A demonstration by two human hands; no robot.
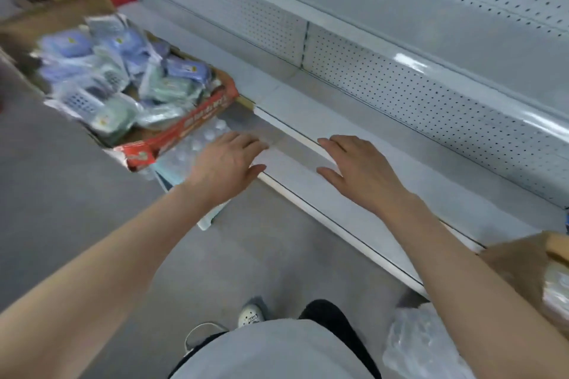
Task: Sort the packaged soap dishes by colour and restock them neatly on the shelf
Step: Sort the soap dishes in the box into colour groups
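Left grip (228, 163) and right grip (360, 172), both outstretched

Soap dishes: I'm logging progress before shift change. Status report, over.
Left hand and right hand open, holding nothing, at front edge of shelf. Soap dishes mixed blue and green in cardboard box, left of shelf. Nothing blocks the path.

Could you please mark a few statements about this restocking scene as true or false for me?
1. The left hand and right hand hold nothing. True.
2. The cardboard box holds only red soap dishes. False: the packaged soap dishes in it look blue and green.
3. Soap dishes already line the shelf. False: none lie on it in view.
4. The shelf's back panel is perforated. True.
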